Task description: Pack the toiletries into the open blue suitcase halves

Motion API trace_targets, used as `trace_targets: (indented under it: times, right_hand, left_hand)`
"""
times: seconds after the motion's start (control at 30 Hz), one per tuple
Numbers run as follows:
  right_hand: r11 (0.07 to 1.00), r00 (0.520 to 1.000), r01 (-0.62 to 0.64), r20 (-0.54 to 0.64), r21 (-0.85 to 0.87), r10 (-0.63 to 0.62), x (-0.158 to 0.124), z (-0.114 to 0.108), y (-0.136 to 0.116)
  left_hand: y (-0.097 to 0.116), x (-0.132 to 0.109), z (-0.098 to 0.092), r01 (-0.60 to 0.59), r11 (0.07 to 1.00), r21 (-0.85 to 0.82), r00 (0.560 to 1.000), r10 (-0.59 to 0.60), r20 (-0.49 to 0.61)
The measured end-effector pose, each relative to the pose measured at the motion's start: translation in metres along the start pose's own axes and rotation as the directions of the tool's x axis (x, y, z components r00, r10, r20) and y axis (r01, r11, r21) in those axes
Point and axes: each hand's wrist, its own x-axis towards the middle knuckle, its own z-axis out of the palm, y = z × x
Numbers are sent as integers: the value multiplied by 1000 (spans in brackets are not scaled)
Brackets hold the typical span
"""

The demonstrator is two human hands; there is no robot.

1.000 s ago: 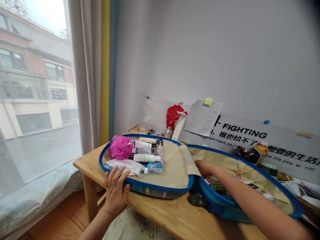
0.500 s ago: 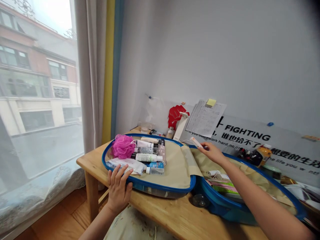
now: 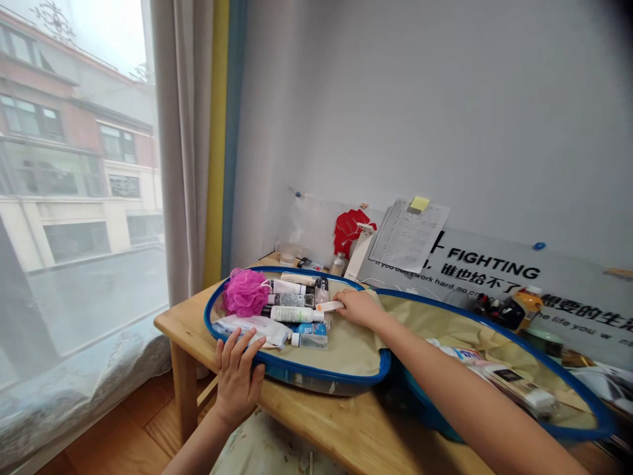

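Note:
My right hand (image 3: 360, 307) pinches a slim white stick-like item with an orange mark (image 3: 327, 306) above the left half of an open blue case (image 3: 316, 377). Just left of it lie several tubes and bottles, among them a white bottle (image 3: 295, 314) and a clear bottle with a white cap (image 3: 310, 340). A pink bath puff (image 3: 246, 292) sits at the case's far left, behind a white wipes packet (image 3: 253, 329). With fingers spread, my left hand (image 3: 239, 369) rests on the case's front-left rim, its fingertips near the packet.
The case's right half (image 3: 425, 316) holds more items, partly hidden by my right forearm. Behind it, an orange bottle (image 3: 524, 307) and other things stand against the wall. A tall white box (image 3: 360, 252) stands behind the hinge. The wooden table (image 3: 185, 315) ends near the curtain (image 3: 185, 165).
My right hand has carried the slim white item leftward and down, from above the hinge to the tubes in the left half. My left hand stays on the rim.

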Motion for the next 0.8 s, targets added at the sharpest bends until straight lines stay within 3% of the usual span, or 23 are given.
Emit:
trace_targets:
  times: [0.17,0.3,0.4,0.57,0.7,0.8]
  right_hand:
    - [994,1000,-10,-2,108,10,1,-5,18]
    - [975,982,-172,-55,141,181,-3,-24,74]
    - [943,948,-317,-4,98,319,-21,-28,123]
    - [907,886,-420,214,1,410,-67,8,168]
    - [901,860,-433,288,-28,422,-86,44,174]
    - [905,866,-425,279,-23,414,-84,58,175]
  left_hand:
    - [-1,-2,0,4,1000,10,1000,-4,14]
    - [-2,-2,0,-2,1000,3,1000,2,9]
    - [-1,-1,0,-5,1000,1,1000,5,-6]
    - [0,0,0,8,1000,0,1000,-8,-5]
    - [0,0,0,13,1000,14,1000,-13,7]
    - [0,1,-1,-4,1000,15,1000,4,0]
